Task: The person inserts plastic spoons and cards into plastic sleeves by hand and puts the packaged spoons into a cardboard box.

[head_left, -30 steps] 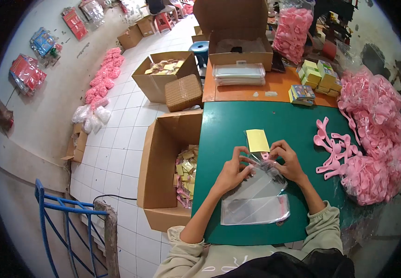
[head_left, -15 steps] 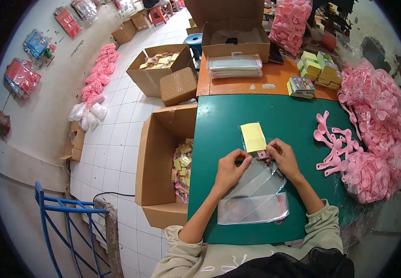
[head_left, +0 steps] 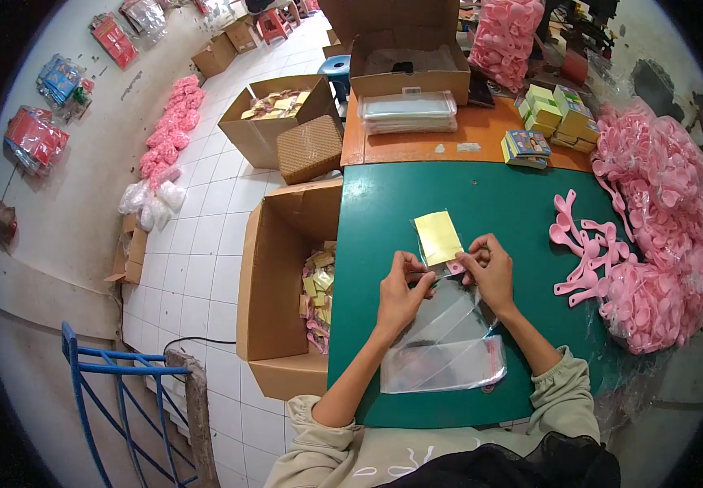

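Note:
A clear plastic bag with a yellow card [head_left: 438, 237] and a piece of pink plastic spoon [head_left: 454, 267] at its lower end is held above the green table [head_left: 392, 191]. My right hand [head_left: 488, 272] pinches the bag's lower right corner beside the pink piece. At the lower left edge of the bag, my left hand [head_left: 404, 293] has its thumb and finger pressed together. Beneath both hands lie flat clear bags [head_left: 441, 364], fanned out towards my body. Loose pink spoons [head_left: 583, 264] are spread to the right of my right hand.
A big heap of bagged pink spoons [head_left: 660, 236] covers the table's right side. Small card stacks [head_left: 526, 148] and a pile of clear bags [head_left: 408, 111] rest on the orange table. Left of me, an open carton [head_left: 274, 285] holds filled packs. A blue metal rail [head_left: 115, 366] stands further left.
The bag with the yellow card has shifted slightly left and tilted, and both hands have risen a little with it. The loose spoons look unchanged.

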A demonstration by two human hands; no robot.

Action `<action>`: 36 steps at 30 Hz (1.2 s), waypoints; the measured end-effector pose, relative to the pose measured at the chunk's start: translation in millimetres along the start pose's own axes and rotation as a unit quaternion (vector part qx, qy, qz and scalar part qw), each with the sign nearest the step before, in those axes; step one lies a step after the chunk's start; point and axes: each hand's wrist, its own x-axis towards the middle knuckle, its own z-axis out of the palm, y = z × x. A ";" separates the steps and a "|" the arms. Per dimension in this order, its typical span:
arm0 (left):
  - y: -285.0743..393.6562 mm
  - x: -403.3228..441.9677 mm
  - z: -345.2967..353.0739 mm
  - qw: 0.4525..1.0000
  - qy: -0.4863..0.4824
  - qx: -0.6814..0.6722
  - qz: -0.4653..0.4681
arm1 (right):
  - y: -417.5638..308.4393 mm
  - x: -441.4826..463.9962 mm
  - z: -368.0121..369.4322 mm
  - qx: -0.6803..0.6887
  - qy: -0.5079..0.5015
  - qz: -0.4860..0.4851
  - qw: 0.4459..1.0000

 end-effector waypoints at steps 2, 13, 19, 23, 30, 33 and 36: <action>-1.1 -0.7 0.3 1.000 -0.009 -0.002 -0.007 | -0.4 0.6 0.4 -0.016 0.005 -0.009 1.000; 4.2 -2.8 1.6 0.998 -0.002 0.063 0.017 | -7.1 4.3 -7.2 -0.139 -0.059 -0.026 0.988; 30.0 3.6 -69.8 0.981 0.118 0.143 0.061 | -19.3 38.3 -89.0 -0.370 -0.018 -0.192 0.909; 7.9 3.0 -141.1 0.907 0.294 0.294 0.061 | -3.1 50.5 -170.3 -0.542 0.064 -0.146 0.825; 28.3 -3.2 -56.7 0.858 0.115 0.459 0.198 | 49.3 65.1 -202.1 -0.550 0.142 -0.123 0.814; 12.6 -21.7 12.2 0.843 0.018 0.483 0.237 | 38.5 60.0 -198.2 -0.570 0.138 -0.109 0.803; 1.9 -24.9 25.8 0.897 -0.017 0.397 0.194 | 15.5 61.5 -188.1 -0.477 0.141 -0.168 0.851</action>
